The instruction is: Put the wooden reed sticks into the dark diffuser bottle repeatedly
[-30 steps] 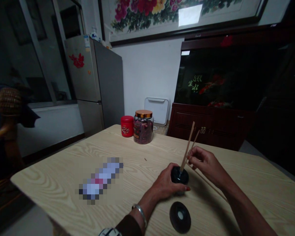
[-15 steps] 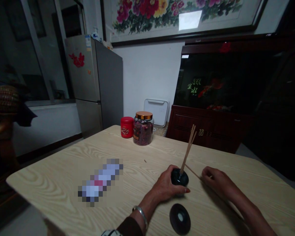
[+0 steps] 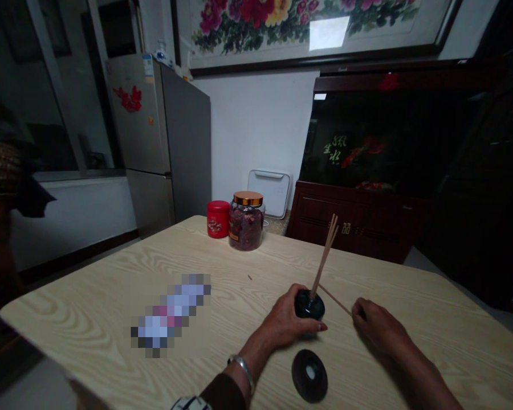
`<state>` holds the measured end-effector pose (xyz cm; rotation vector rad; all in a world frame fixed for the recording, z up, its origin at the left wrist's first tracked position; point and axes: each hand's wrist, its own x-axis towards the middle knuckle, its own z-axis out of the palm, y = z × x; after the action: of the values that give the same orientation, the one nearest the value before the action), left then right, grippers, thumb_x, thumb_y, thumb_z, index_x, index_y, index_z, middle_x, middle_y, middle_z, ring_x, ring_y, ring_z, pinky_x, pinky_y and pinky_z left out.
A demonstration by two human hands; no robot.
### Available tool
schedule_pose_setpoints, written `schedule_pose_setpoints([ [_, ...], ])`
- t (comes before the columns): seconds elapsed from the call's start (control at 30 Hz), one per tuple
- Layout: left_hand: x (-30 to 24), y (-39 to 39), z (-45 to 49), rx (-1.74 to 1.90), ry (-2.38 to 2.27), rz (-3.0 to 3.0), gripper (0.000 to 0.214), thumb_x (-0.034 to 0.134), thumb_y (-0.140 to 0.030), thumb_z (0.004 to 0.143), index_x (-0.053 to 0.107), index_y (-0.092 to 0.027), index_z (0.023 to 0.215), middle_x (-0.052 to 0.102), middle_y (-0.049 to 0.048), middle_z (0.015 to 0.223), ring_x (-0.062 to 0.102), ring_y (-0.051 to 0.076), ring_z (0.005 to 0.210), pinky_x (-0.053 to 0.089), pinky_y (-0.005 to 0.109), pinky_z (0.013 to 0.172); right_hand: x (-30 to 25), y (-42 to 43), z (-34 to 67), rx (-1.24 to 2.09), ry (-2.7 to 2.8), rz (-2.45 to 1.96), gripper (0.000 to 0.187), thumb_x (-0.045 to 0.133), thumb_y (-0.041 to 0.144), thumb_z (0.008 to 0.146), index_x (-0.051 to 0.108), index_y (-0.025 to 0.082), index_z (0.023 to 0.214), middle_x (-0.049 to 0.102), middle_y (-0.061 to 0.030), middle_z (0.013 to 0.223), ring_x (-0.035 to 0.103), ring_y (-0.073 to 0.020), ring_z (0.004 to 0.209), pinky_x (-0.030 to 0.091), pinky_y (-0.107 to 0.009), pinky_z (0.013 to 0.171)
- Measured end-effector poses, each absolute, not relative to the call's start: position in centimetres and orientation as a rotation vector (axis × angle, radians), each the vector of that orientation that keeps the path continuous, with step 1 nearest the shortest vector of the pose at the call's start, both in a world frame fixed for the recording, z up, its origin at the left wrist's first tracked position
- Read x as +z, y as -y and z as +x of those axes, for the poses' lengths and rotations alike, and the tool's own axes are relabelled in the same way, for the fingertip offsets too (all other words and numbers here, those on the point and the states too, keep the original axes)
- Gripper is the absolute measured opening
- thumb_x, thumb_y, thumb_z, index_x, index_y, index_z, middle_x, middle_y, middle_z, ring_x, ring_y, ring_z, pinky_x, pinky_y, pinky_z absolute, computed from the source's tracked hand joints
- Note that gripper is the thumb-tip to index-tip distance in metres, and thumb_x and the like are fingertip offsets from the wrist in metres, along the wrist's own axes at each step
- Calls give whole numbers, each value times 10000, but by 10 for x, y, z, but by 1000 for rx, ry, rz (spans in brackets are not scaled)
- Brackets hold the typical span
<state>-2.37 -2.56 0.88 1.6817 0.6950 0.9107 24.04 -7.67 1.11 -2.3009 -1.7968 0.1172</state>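
My left hand (image 3: 282, 322) is wrapped round a small, dark, glossy round pot (image 3: 310, 306) on the table. Several thin brown sticks (image 3: 324, 257) lean up out of the pot's top, tilted to the right. One more thin stick (image 3: 336, 299) slants down from beside the pot to my right hand (image 3: 378, 327), whose fingers are closed on its near end. Where that stick's far end lies behind the pot and upright sticks, I cannot tell exactly. In front of the pot rests a dark round disc (image 3: 299, 373) with a pale centre.
On the wooden table (image 3: 111, 290) lies a blurred-out oblong item (image 3: 171, 313) at left. A red canister (image 3: 218, 220) and a jar with a copper-coloured lid (image 3: 245, 228) stand at the far edge. Behind are a fridge (image 3: 188, 148) and a fish tank (image 3: 367, 136).
The whole view has shifted slightly. My right hand has moved a little away from the pot, showing more of the slanting stick. My left hand keeps its hold on the pot.
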Motion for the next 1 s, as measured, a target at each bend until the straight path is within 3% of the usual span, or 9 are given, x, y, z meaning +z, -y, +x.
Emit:
schedule_pose_setpoints([
  [0.27,5,23,-22,913,-714,1684,725,911,-430,544,586,-203,1151,645,52,1019,582,232,940,474,340,798,12,79,235,110,1807,-2188,72,472,234,862,539,246,885,695,-47,887,635,-219,813,396,-300,679],
  [0.47,3,22,-21,905,-718,1684,726,912,-443,538,589,-201,1141,647,53,1012,587,237,939,477,354,800,36,83,229,-19,1598,-1925,260,430,343,901,608,226,1050,671,-109,1088,639,-255,944,459,-346,803],
  [0.57,4,23,-22,915,-711,1676,716,912,-429,544,591,-199,1141,648,55,1011,586,235,939,477,352,805,55,86,221,21,1350,-1719,307,488,425,893,632,216,1066,660,-113,1090,623,-246,905,477,-347,769],
  [0.73,3,23,-22,908,-709,1673,720,915,-436,545,589,-203,1144,650,59,1033,589,244,963,479,358,829,81,92,205,449,764,-1156,362,784,422,680,668,222,959,634,-34,952,593,-151,782,496,-231,611],
  [0.83,3,23,-22,908,-710,1670,740,914,-451,540,585,-201,1154,647,62,1046,591,248,969,485,363,837,94,95,193,600,563,-903,427,901,330,526,687,204,874,625,-1,921,598,-106,786,517,-160,611],
  [1.0,3,22,-22,900,-709,1675,738,914,-458,537,588,-200,1147,651,59,1030,593,248,958,487,364,825,109,98,174,522,573,-835,411,933,315,502,707,190,821,636,2,854,596,-94,762,526,-123,595],
])
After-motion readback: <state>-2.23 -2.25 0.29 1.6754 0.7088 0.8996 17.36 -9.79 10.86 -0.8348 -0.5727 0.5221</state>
